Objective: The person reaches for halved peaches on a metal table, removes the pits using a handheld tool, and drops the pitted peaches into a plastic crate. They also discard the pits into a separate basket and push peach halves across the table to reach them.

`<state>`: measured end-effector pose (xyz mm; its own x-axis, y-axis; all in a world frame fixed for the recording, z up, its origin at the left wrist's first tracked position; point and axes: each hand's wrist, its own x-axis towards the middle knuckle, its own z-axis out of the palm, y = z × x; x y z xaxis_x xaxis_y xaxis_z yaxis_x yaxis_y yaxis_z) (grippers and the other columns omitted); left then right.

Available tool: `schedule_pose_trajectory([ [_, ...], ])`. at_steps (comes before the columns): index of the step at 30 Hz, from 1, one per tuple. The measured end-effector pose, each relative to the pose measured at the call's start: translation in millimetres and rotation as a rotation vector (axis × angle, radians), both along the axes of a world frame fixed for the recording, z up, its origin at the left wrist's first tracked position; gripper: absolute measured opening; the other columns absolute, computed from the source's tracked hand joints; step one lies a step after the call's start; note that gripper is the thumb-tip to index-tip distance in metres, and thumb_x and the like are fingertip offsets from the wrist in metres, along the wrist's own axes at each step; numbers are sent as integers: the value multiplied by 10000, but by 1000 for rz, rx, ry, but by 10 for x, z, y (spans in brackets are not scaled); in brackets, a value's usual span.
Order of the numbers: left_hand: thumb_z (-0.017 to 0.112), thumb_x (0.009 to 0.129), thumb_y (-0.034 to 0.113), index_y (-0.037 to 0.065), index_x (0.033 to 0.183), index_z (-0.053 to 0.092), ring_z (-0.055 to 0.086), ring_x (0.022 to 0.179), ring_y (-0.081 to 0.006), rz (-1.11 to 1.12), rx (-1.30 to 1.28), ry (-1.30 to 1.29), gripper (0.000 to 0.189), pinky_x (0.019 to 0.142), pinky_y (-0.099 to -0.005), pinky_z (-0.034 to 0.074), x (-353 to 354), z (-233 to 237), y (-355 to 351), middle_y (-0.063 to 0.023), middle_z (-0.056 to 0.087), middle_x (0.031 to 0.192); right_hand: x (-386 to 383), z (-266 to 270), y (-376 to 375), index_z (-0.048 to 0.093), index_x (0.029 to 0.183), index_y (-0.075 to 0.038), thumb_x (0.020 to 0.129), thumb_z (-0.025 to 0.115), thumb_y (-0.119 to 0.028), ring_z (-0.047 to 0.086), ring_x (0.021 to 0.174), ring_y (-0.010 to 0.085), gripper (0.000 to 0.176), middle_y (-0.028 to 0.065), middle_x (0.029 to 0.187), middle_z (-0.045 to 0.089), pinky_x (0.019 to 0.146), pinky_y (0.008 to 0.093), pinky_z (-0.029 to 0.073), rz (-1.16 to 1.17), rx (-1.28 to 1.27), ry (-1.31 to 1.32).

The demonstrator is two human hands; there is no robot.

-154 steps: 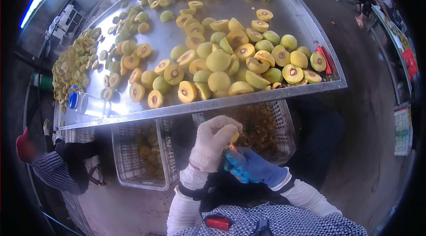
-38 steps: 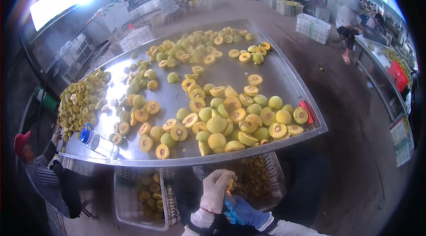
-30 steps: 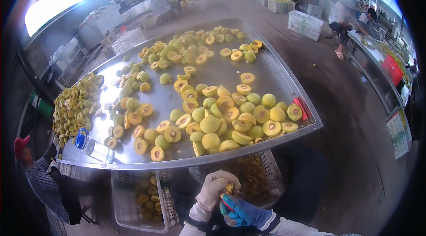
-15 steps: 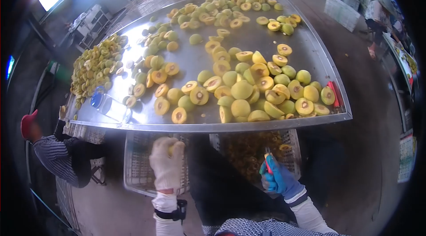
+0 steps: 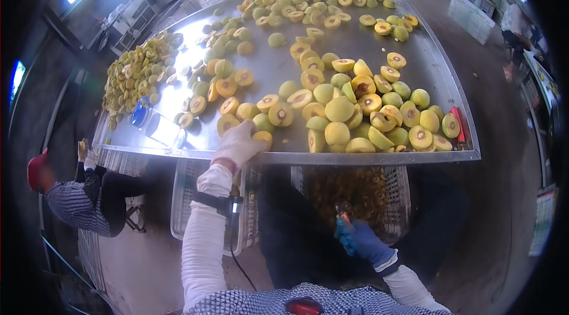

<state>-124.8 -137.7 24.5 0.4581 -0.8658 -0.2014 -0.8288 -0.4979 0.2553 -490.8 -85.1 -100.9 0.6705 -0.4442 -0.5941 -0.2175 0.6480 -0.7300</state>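
My left hand (image 5: pixel 239 144), in a white glove, reaches over the near edge of the metal table (image 5: pixel 237 158) and rests at a halved yellow-green fruit (image 5: pixel 262 138). Its fingers are partly hidden, so their grip is unclear. Below the table, my right hand (image 5: pixel 363 239), in a blue glove, is closed on a small tool with a red handle (image 5: pixel 344 216). Under that tool, a crate (image 5: pixel 398 196) holds brownish scraps. Many halved fruits (image 5: pixel 339 109) lie cut side up or down on the table, some showing brown centres.
A clear bottle with a blue cap (image 5: pixel 155 125) lies on the table's left side. A red object (image 5: pixel 458 123) sits at its right edge. Another crate (image 5: pixel 178 202) stands below my left arm. A person in a red cap (image 5: pixel 71 196) sits at the left.
My left hand has risen from above the left crate to the fruit at the table edge. The right hand with the tool has shifted slightly left and down.
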Motion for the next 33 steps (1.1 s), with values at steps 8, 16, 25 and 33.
schedule_pose_trajectory([
  [8,627,949,116,77,1353,572,635,979,-172,298,-845,977,410,802,-265,529,-1066,-48,587,-107,625,1211,342,669,-169,606,977,-50,1074,517,-434,469,508,65,406,-25,644,490,485,217,389,-85,-163,-184],
  [16,558,1062,267,84,1253,481,609,929,-143,413,-953,1464,276,841,-288,511,-1726,-508,600,-94,666,1134,694,546,-242,627,1118,10,1030,607,-252,656,784,447,277,255,868,674,702,427,522,-205,-808,-81],
  [25,445,1099,331,26,1244,602,628,946,-185,394,-834,1167,373,906,-314,488,-1897,-452,533,-101,666,1048,689,292,-72,642,1216,16,1068,550,-214,637,972,153,289,123,1048,717,856,338,522,-230,-661,-164],
  [33,510,1062,327,-7,1101,660,648,986,-220,83,-516,1481,368,921,-350,495,-1579,-384,567,-131,681,1100,485,317,-156,651,1206,30,1048,596,-216,642,938,153,297,141,1014,732,854,347,524,-89,-611,-41],
])
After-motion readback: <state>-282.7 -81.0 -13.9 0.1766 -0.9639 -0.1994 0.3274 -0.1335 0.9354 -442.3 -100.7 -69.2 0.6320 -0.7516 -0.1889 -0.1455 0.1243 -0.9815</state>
